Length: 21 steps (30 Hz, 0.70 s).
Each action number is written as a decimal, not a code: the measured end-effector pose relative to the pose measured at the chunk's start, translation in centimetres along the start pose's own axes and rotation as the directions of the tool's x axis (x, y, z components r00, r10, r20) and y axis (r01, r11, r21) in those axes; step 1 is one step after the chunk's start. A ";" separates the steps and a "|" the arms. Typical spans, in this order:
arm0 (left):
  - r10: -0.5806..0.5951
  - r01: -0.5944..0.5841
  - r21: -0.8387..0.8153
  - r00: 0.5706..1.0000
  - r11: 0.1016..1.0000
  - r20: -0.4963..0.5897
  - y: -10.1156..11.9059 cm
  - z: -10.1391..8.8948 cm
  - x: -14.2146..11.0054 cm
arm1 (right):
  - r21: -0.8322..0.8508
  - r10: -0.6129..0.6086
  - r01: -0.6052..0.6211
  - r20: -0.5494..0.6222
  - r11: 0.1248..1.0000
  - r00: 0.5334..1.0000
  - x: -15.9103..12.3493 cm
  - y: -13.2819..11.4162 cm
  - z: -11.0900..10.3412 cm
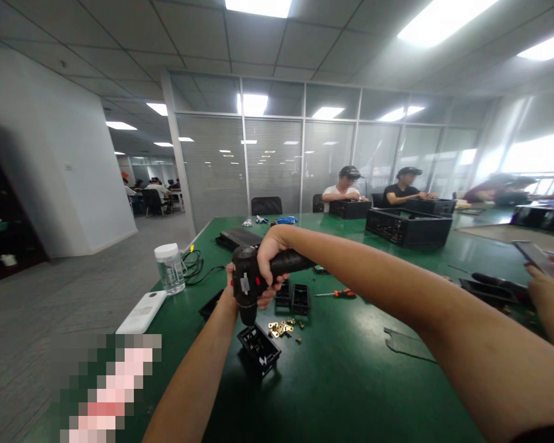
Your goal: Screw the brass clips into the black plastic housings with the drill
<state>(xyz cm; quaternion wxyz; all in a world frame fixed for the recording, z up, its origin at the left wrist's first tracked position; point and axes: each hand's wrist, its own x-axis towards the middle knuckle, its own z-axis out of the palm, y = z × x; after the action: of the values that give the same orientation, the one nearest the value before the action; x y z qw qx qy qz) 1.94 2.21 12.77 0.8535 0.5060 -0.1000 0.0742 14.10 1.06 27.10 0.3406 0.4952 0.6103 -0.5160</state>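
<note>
My right hand [271, 249] is wrapped round the handle of a black cordless drill [247, 280] with its chuck pointing down. My left hand [231, 289] is against the drill's far side, mostly hidden behind it; how its fingers lie is unclear. Just below the chuck, a small black plastic housing [260, 349] sits tilted to the camera on the green table [341, 369]. Whether a bit touches it cannot be seen. Beside it lies a loose pile of brass-coloured brackets and screws [281, 328]. Two similar black housings [300, 298] stand behind the pile.
An orange-handled screwdriver [344, 294] lies right of the housings. To the left are a clear jar [170, 271], a white phone-like slab [143, 312] and black cables [194, 263]. Large black cases [409, 227] stand farther back, near two seated people. Another person's hand [551, 289] is at right.
</note>
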 end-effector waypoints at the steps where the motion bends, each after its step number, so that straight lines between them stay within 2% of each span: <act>1: -0.004 0.004 0.000 1.000 1.000 -0.004 0.0 0.1 0.0 | 0.002 0.000 0.000 0.001 1.000 1.000 0.0 0.0 0.0; 9: -0.006 0.006 0.005 1.000 1.000 0.020 0.1 0.0 0.1 | 0.005 -0.003 0.003 -0.010 1.000 1.000 0.1 0.1 -0.1; 18: -0.009 0.009 0.015 0.999 1.000 0.036 -0.1 -1.4 -0.3 | -0.007 -0.007 0.007 -0.028 1.000 1.000 -0.1 -0.1 0.0; 21: -0.014 0.014 0.011 1.000 1.000 0.010 0.0 -1.3 -0.3 | -0.009 -0.011 0.010 -0.031 1.000 0.999 -0.1 -0.1 0.1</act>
<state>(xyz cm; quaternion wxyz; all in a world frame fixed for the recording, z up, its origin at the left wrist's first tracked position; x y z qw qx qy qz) 1.75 3.32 12.09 0.8507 0.5117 -0.1003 0.0664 14.05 0.97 27.24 0.3305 0.4985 0.6205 -0.5072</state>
